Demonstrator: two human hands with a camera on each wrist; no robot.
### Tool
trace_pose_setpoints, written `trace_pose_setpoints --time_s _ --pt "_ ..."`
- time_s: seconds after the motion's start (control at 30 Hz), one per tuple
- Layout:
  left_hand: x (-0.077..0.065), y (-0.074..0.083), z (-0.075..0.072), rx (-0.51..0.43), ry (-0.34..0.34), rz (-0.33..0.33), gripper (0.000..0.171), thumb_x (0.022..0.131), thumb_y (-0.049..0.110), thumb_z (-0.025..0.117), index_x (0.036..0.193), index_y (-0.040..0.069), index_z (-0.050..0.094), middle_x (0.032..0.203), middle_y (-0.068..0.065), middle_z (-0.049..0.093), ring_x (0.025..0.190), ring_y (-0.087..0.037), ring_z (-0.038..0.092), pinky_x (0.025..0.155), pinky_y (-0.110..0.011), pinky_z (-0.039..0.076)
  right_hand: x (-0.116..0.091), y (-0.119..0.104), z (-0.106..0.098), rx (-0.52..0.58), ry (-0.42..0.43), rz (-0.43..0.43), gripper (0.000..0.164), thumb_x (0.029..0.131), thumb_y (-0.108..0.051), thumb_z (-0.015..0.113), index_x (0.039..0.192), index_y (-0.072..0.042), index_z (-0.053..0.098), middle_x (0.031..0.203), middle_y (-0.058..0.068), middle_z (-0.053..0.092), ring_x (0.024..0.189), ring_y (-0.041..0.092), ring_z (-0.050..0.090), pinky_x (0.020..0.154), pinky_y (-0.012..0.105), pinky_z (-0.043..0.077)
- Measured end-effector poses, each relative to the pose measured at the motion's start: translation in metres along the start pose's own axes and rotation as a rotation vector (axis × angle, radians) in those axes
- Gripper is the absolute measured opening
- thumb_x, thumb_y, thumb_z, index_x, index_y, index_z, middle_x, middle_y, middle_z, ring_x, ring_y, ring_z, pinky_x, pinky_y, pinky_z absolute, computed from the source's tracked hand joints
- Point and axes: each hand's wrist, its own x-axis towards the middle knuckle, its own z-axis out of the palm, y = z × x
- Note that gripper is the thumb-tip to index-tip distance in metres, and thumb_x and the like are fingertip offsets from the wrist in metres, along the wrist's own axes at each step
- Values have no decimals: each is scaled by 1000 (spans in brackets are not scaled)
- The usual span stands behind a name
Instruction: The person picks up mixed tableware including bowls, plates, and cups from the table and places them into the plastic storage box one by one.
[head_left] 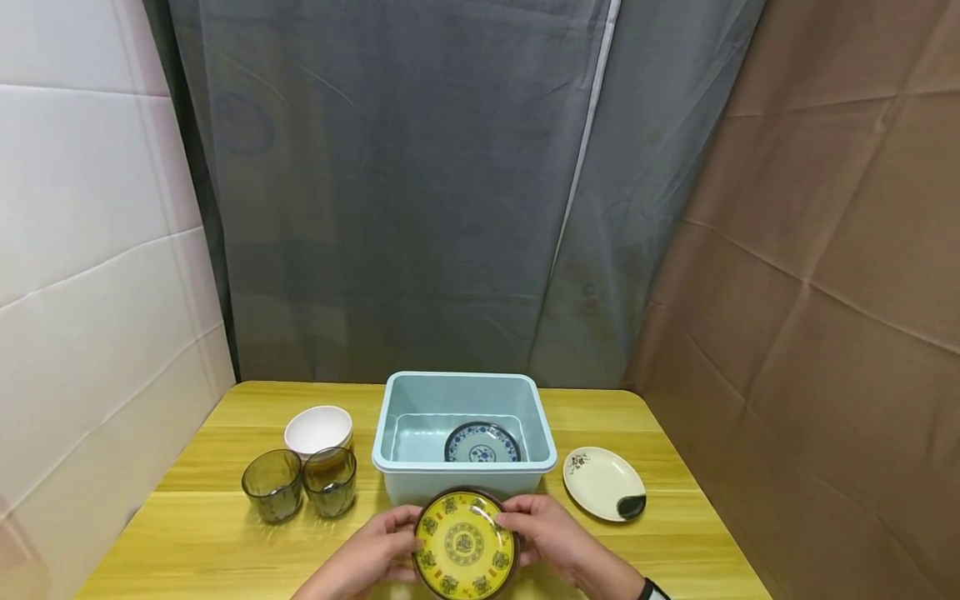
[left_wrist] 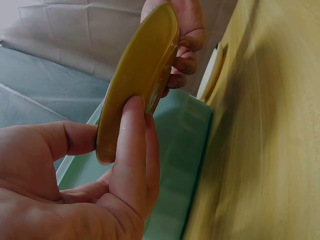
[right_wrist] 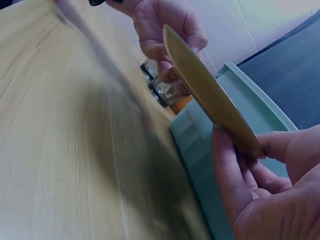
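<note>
Farthest left of the grip, a smoky glass (head_left: 272, 492) is standing on the wooden table (head_left: 202, 550). Beyond the grip on that same side, a white-lined bowl (head_left: 318, 428) is sitting behind the two glasses, and a second smoky glass (head_left: 330, 487) is standing nearer to the grip, just beside the first.

The left hand (head_left: 384, 542) is pinching the left rim of a yellow plate (head_left: 465, 546) between thumb and fingers, closed only as far as the thin edge allows. The plate is hanging above the table between both hands, tilting its dark-rimmed, patterned face up toward the head camera.

Just beyond the grip, a pale blue bin (head_left: 465, 479) is resting on the table, and a blue-flowered plate (head_left: 482, 443) is lying inside it, toward the right. The right hand (head_left: 551, 533) is pinching the opposite rim, its thumb pressing on the face; a dark band (head_left: 654, 590) is circling its wrist. To the right of the grip, a cream plate (head_left: 600, 483) is lying on the table.
</note>
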Motion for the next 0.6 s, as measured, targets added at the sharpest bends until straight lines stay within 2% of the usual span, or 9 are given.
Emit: trace_pose_setpoints --time_s 0.23,0.37,0.47,0.6 --pt "-5 3 -3 26 5 0 49 96 2 60 143 -10 58 115 -11 71 96 -24 74 75 -35 66 1 -3 -3 -52 -56 -33 29 110 -23 68 117 5 73 99 5 75 78 15 71 60 30 63" --pt "-10 7 -5 34 -19 5 47 97 2 59 142 -12 57 117 -12 70 98 -25 73 78 -37 67 2 -3 -11 -157 -60 -92 31 113 -28 66 112 2 74 98 7 74 77 21 73 62 38 66" --pt "-13 12 -8 23 -43 3 45 98 2 59 141 -11 56 118 -12 69 99 -26 73 81 -40 67 2 0 -20 -254 -57 -138 27 112 -25 68 112 1 75 98 10 75 78 27 74 65 47 67" --pt "-17 24 -11 -14 -85 1 43 100 3 57 141 -9 56 118 -12 68 102 -24 72 81 -38 67 0 5 -31 -341 -49 -157 22 111 -21 70 113 0 75 98 11 74 83 27 71 66 47 67"
